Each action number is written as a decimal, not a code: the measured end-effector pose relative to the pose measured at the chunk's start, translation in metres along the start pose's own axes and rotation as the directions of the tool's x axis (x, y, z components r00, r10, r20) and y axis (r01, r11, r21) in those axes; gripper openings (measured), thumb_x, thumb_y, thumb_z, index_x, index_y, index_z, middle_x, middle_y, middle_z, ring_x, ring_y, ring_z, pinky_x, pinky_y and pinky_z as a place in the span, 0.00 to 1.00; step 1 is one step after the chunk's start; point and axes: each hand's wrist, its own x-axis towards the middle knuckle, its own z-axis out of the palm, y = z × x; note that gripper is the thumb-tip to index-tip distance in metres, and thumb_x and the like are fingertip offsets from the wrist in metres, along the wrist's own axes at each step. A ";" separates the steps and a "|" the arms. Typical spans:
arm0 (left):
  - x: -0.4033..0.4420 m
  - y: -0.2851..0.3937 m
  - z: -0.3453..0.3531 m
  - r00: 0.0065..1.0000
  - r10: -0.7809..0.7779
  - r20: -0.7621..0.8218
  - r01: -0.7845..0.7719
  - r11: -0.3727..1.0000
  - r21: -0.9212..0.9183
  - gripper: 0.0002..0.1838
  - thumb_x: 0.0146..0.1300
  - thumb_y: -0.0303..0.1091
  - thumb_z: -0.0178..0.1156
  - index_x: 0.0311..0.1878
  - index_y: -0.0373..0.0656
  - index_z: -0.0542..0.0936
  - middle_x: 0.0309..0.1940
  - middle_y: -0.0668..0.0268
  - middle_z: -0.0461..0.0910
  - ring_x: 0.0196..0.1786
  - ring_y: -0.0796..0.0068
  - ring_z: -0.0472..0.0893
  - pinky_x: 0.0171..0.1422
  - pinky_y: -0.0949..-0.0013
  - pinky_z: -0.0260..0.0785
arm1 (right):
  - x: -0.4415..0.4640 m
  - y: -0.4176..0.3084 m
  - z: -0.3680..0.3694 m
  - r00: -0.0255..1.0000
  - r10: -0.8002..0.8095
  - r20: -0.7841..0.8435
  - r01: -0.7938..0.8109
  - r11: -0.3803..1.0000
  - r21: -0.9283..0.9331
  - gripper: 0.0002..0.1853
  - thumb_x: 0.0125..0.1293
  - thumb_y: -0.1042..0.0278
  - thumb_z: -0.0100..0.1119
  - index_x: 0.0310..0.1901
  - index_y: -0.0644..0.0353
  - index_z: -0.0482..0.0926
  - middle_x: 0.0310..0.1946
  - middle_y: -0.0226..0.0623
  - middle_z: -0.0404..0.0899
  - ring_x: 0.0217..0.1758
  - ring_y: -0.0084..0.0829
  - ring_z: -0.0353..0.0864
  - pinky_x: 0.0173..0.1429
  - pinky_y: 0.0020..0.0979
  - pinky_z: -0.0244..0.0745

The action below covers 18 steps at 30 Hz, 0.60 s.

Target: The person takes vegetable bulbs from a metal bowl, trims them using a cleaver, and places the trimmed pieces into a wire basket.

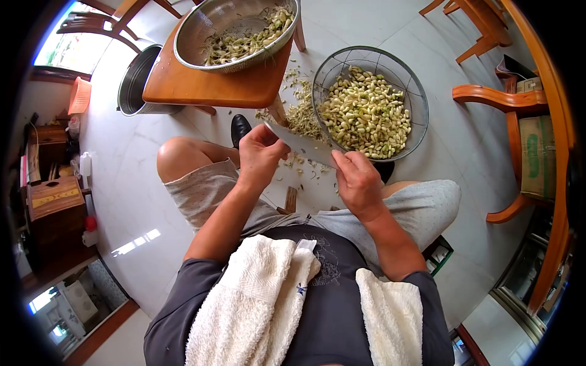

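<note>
A wide metal blade (304,146) spans the gap between my two hands, above the floor. My left hand (261,152) is closed at the blade's left end, thumb and fingers pinched together; whether a small piece is in the pinch is too small to tell. My right hand (357,180) is closed round the other end of the blade. Just beyond my right hand, a round wire basket (421,116) holds many pale sprouted beans (366,113). Trimmed roots (305,116) lie in a heap on the floor to the left of the basket.
A metal colander (189,55) with more sprouts rests on a wooden stool (213,88) ahead. Left of it stands a metal bucket (131,91). Wooden chairs (500,97) and a cardboard box (537,155) are at the right, a wooden cabinet (58,198) at the left.
</note>
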 end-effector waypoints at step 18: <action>0.091 0.001 0.135 0.937 -0.055 0.344 -0.060 0.947 0.315 0.11 0.56 0.31 0.63 0.39 0.34 0.81 0.23 0.66 0.79 0.24 0.82 0.76 0.26 0.75 0.70 | -0.024 0.037 0.024 0.703 0.396 0.590 -0.321 0.918 -0.234 0.08 0.57 0.67 0.53 0.32 0.61 0.79 0.31 0.51 0.79 0.39 0.51 0.78 0.45 0.47 0.72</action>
